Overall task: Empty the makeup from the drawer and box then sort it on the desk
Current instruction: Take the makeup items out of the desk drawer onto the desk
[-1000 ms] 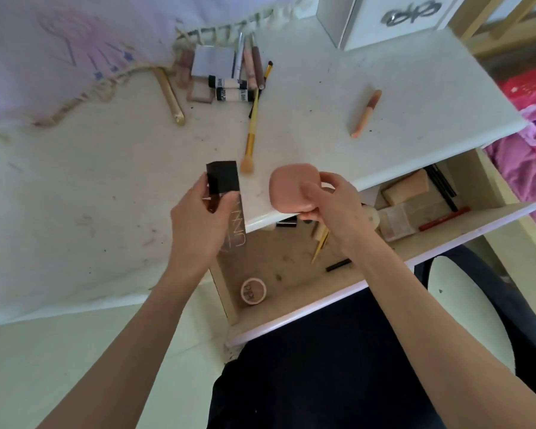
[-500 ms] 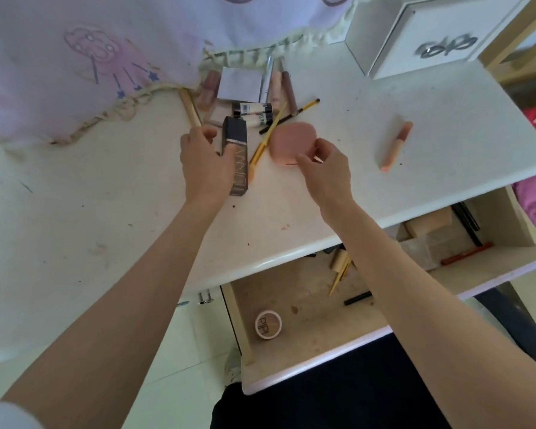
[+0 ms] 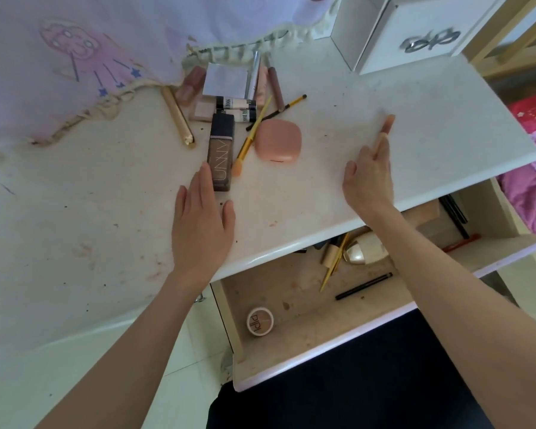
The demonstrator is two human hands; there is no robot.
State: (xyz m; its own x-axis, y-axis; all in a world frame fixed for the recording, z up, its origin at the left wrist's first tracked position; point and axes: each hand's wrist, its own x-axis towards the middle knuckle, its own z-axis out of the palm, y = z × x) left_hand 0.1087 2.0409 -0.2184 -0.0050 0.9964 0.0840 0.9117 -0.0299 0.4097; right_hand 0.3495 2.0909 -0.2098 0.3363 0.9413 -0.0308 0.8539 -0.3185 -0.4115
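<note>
From the head view, the left hand [image 3: 200, 224] lies flat over the desk [image 3: 322, 187] with its fingers straight and together, holding nothing; its fingertips sit just beside the lower end of the brown foundation bottle [image 3: 220, 152], and I cannot tell whether they touch it. The right hand [image 3: 369, 178] is also released, fingers extended toward the peach lipstick tube [image 3: 387, 124], whose lower end is hidden behind the fingertips; contact cannot be told. The pink compact [image 3: 278, 140] lies on the desk just right of the bottle, with a yellow-handled brush [image 3: 250, 137] slanting between them. Behind these lies a cluster of makeup: a square silver palette [image 3: 226, 78], two small tubes [image 3: 236, 104] and several slim sticks. The drawer [image 3: 307, 360] below the desk edge stands pulled out, with a round pot [image 3: 260, 321], a black pencil [image 3: 364, 286] and a gold-capped bottle [image 3: 364, 251] inside
</note>
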